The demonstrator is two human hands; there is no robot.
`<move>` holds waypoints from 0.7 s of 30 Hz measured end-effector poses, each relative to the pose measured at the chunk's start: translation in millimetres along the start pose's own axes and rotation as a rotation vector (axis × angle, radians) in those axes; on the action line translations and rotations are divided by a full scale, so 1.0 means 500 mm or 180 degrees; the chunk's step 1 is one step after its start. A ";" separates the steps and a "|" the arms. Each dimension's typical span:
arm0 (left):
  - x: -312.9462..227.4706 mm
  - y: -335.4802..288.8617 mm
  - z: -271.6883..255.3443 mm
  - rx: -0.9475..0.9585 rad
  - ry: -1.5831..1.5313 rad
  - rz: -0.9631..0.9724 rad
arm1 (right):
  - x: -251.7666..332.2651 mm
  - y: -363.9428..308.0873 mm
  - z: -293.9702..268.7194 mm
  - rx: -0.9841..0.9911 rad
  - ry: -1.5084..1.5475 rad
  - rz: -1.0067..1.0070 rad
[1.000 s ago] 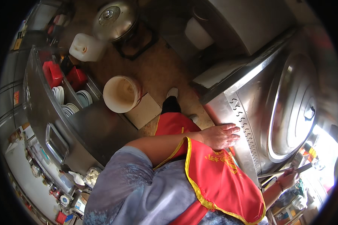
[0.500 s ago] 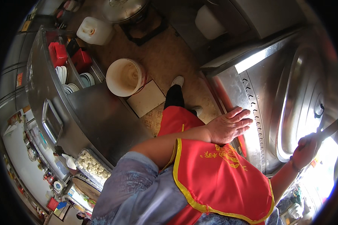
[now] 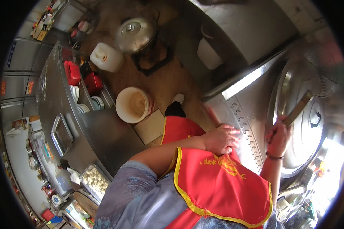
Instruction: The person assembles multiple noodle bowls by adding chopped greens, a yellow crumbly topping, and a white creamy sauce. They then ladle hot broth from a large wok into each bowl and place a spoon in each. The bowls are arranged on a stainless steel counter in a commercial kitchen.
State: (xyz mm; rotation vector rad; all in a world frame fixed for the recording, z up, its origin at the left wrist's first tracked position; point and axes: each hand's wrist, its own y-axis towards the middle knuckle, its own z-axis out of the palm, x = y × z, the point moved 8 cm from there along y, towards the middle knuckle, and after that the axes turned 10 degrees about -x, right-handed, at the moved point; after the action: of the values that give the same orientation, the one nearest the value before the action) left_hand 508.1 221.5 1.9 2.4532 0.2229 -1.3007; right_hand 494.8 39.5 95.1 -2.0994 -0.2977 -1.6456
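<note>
My right hand (image 3: pixel 279 139) grips the wooden handle of a wire skimmer (image 3: pixel 299 108). Its round mesh head (image 3: pixel 322 78) extends beyond the handle, over the far part of a large round metal lid (image 3: pixel 294 152). The lid, with a small dark handle (image 3: pixel 315 120), lies on the steel stove (image 3: pixel 252 126) at my right. Across my front reaches my left arm; my left hand (image 3: pixel 223 139) holds nothing, its fingers extended toward the stove's near edge and partly blurred. It hovers by my red apron (image 3: pixel 221 183), which has a yellow border.
On the brown floor stand a white bucket (image 3: pixel 130 105), a white jug (image 3: pixel 106 58) and a lidded pot (image 3: pixel 135 35). A steel cabinet (image 3: pixel 99 126) with stacked plates (image 3: pixel 97 103) and red boxes (image 3: pixel 93 83) is at left. Behind it sits a tray of pale food pieces (image 3: pixel 93 180).
My right hand has moved left and away from me, swinging the skimmer into fuller view over the lid. My left hand has drawn slightly back and left. The view has shifted.
</note>
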 end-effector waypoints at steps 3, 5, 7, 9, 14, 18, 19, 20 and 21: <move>0.038 0.013 -0.027 0.0517 -0.1411 -0.0709 | -0.026 0.011 0.087 0.0008 -0.0201 0.0070; 0.055 0.031 -0.087 0.0929 -0.2188 -0.1320 | -0.063 0.030 0.132 0.0028 -0.0102 0.0136; 0.068 0.049 -0.163 0.1154 -0.2511 -0.1581 | -0.079 0.039 0.188 -0.0174 -0.0174 0.0113; 0.140 0.061 -0.228 0.0996 -0.2486 -0.1519 | -0.085 0.055 0.242 -0.0311 -0.0198 0.0213; 0.402 0.120 -0.510 -0.0587 -0.1997 -0.2613 | -0.054 0.123 0.354 -0.0421 -0.2079 -0.1104; 0.616 0.197 -0.744 -0.2092 -0.1512 -0.2956 | -0.054 0.158 0.405 -0.0615 -0.2555 -0.2157; 0.658 0.228 -0.784 -0.2350 -0.1528 -0.2987 | -0.045 0.161 0.414 -0.0648 -0.2723 -0.2430; 0.699 0.256 -0.824 -0.2624 -0.1529 -0.3016 | -0.049 0.171 0.419 -0.0607 -0.2789 -0.2390; 0.744 0.283 -0.859 -0.2735 -0.1487 -0.3044 | -0.055 0.179 0.422 -0.0550 -0.2853 -0.2350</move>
State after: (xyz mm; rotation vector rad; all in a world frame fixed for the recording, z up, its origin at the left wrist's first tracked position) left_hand 1090.7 244.0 -50.4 1.2441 1.5648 -1.5703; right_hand 708.1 64.1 10.3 -2.9707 -1.3782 -0.9000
